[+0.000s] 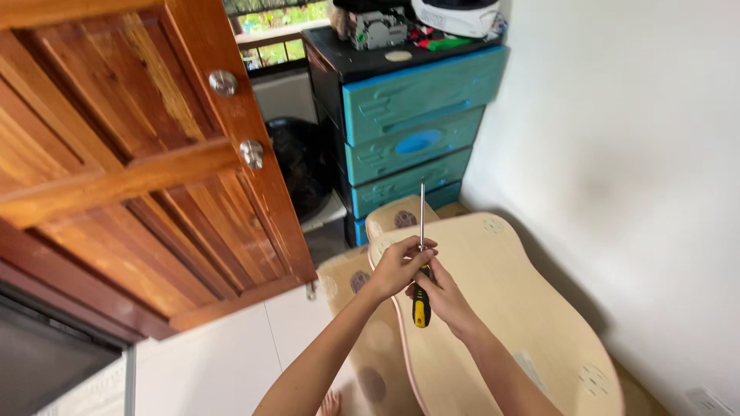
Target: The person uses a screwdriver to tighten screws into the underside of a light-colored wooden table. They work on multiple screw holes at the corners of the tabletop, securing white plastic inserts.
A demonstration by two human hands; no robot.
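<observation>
Both forearms rise from the near edge, and the hands meet over a large pale beige board with a wavy outline (524, 308), which lies flat on the right, its far end toward the drawers. The left hand (397, 266) pinches the thin steel shaft of a long screwdriver with a yellow and black handle (421, 300); the right hand (441, 296) is wrapped round that handle from the right. The tool stands nearly upright over the middle of the board's left edge, tip pointing to the far side.

On the left hangs a big brown panelled wooden door (131, 162) with two round metal knobs (251, 152). At the far side stands a teal plastic chest of drawers with a black top (412, 127); all its drawers are shut, so their contents cannot be seen. On top sit a white helmet-like thing (456, 15), a small grey device and some bright odds and ends. A dark round bin (297, 162) stands left of the chest, too dim inside to tell what it holds.

The screwdriver looks light and stiff; its smooth shaft would likely slip, so the ribbed handle seems the best place to hold it. Smaller beige panels with brown round spots (370, 370) lie under the board.
</observation>
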